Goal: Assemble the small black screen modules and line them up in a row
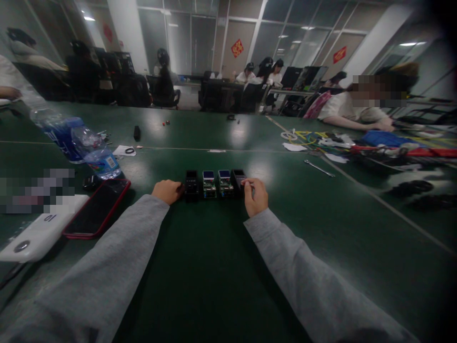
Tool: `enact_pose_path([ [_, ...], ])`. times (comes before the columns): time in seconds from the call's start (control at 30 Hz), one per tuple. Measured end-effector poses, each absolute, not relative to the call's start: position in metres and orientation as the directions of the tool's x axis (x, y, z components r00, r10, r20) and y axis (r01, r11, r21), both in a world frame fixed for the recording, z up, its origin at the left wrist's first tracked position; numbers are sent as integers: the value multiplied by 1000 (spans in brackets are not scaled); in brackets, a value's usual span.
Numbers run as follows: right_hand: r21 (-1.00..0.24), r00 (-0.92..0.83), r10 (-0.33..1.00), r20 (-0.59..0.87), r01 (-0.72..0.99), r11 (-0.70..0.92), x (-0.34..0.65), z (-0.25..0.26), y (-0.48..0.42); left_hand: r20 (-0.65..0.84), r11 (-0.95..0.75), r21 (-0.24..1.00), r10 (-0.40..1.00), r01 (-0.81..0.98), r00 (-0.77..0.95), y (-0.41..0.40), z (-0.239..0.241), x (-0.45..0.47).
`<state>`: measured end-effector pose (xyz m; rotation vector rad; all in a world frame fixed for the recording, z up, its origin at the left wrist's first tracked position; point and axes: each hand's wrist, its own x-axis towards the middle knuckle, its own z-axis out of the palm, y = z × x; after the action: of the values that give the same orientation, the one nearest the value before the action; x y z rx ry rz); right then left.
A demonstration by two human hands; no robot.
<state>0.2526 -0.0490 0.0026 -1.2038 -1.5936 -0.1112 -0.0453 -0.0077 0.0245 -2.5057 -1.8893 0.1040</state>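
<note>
Four-part row of small electronics lies on the green table [214,267] in front of me. At its left end is a black electronic device [192,183], and two bare circuit boards with little screens, the left board [209,185] and the right board [225,184], stand in the middle. Another black electronic device [238,177] closes the right end, slightly tilted. My left hand [167,191] rests beside the left device with its fingers curled; whatever they hold is hidden. Thumb and fingertips of my right hand [256,196] pinch at the right device's outer edge.
To the left lie a red-edged phone [98,209], a white power-bank-like device [43,228] and plastic bottles [94,147]. A wrench [319,167] and tangled cables [307,138] are on the right. Across the table a person [357,109] leans on its edge; others sit farther back.
</note>
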Motion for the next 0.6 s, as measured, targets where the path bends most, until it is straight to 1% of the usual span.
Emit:
enact_pose_path([
  [0.23,-491,100,636,765,730,476,253,1,-48,-54,-279,-48,959,959,276,-6,23,-46],
  [0.6,-466,86,614,784,735,493,253,4,-49,-49,-284,-59,958,957,282,-7,24,-46],
])
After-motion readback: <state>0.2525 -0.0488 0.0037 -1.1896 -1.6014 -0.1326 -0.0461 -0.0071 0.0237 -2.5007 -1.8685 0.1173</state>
